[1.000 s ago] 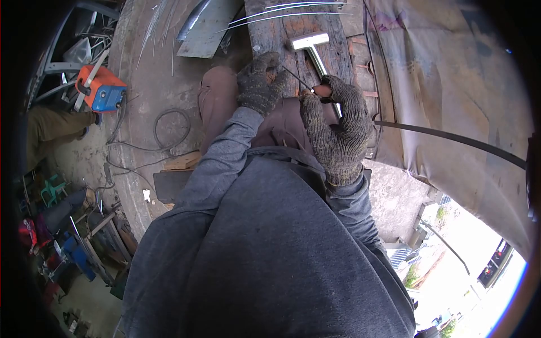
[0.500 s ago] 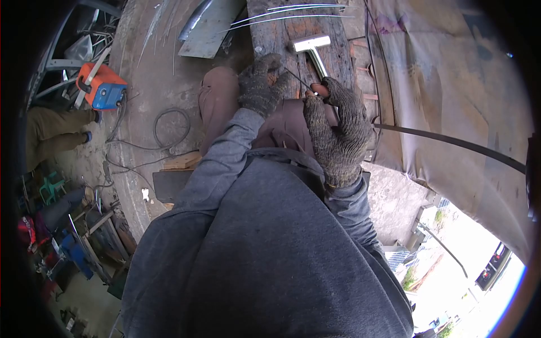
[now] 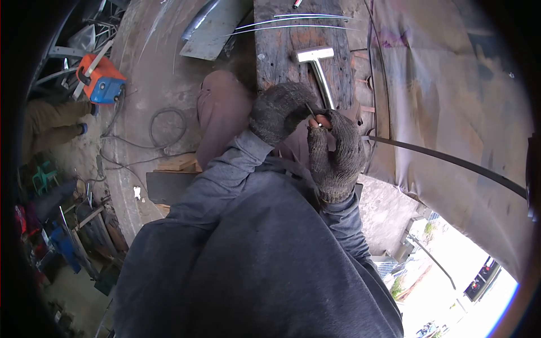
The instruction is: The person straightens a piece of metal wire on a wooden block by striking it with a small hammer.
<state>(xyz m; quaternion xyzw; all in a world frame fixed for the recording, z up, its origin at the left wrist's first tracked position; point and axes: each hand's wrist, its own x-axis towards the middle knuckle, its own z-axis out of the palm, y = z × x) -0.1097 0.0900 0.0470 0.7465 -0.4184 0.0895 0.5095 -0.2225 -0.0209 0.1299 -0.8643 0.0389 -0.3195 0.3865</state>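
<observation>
My left hand (image 3: pixel 280 112), in a dark knitted glove, is closed with its fingers at the upper end of a thin dark metal rod (image 3: pixel 310 111). Bare fingertips of my right hand (image 3: pixel 338 160), gloved as well, pinch the rod's lower end, where a small bright tip shows. Both hands are close together over my lap. Just beyond them a shiny all-metal hammer (image 3: pixel 322 81) lies on a worn wooden plank (image 3: pixel 276 62). Several thin metal rods (image 3: pixel 304 26) lie across the plank farther up.
A sheet-metal piece (image 3: pixel 205 48) lies left of the plank. An orange and blue machine (image 3: pixel 104 81) stands on the floor, its cable (image 3: pixel 151 127) looped nearby. Another person's legs (image 3: pixel 56 124) show at far left. A tarp (image 3: pixel 451 112) hangs at right, with a dark strip (image 3: pixel 451 160) before it.
My left hand has moved down and right along the thin rod, closer to my right hand. The view has shifted slightly, and a red and white pen-like object now shows at the top.
</observation>
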